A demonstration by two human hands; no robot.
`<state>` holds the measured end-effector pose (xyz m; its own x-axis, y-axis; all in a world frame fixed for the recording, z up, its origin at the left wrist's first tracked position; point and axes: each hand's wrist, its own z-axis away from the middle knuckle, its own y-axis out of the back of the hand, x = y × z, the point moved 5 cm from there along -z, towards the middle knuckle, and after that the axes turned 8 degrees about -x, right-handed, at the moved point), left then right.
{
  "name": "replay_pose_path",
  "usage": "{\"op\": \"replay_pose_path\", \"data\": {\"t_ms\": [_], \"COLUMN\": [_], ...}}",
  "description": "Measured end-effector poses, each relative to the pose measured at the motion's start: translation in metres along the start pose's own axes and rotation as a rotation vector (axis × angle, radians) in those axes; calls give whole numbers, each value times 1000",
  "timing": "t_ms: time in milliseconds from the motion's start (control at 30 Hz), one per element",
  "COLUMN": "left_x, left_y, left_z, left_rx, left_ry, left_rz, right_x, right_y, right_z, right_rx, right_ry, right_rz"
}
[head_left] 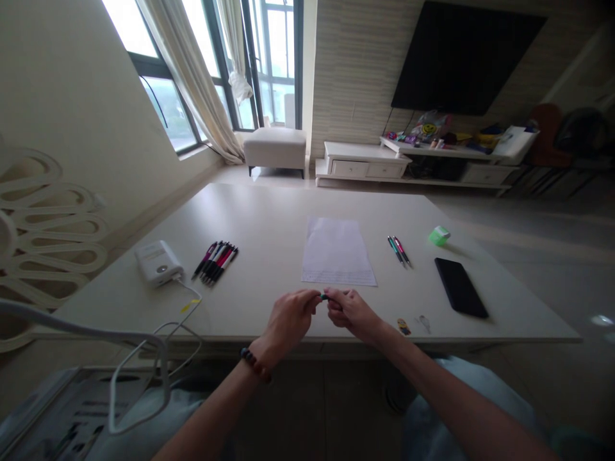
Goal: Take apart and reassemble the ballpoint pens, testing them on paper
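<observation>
My left hand point(291, 315) and my right hand point(353, 310) meet over the front of the white table, fingertips almost touching. Between them runs a pen point(324, 296), of which only a short teal and dark piece shows; the fingers hide the rest. Both hands are closed on it, one from each side. Just beyond them lies a sheet of white paper point(337, 251). To its right two pens point(398, 251), one teal and one red, lie side by side. A row of several pens point(216, 263) in mixed colours lies to the left.
A white power bank point(159, 263) with a cable stands at the table's left. On the right are a black phone point(461, 287), a green and white small box point(439, 235), a cartoon sticker point(403, 326) and a small key-like item point(424, 323). The table's front edge runs beneath my wrists.
</observation>
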<state>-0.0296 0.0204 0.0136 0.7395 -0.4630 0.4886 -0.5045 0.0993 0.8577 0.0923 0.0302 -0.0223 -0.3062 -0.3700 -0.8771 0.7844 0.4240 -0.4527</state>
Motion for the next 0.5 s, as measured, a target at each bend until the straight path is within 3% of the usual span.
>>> {"op": "replay_pose_path", "data": {"t_ms": [67, 133, 300, 500], "left_x": [-3, -2, 6, 14], "left_y": [0, 3, 3, -9], "left_z": [-1, -1, 5, 8], "left_rx": [-36, 29, 215, 182], "left_ry": [5, -46, -187, -158], "left_rz": [86, 67, -218, -263], "right_x": [0, 2, 14, 14], "right_y": [4, 8, 9, 7], "right_z": [0, -1, -6, -13], "right_rx": [50, 132, 283, 294], "right_ry": [25, 9, -33, 87], "right_rz": [103, 128, -16, -65]}}
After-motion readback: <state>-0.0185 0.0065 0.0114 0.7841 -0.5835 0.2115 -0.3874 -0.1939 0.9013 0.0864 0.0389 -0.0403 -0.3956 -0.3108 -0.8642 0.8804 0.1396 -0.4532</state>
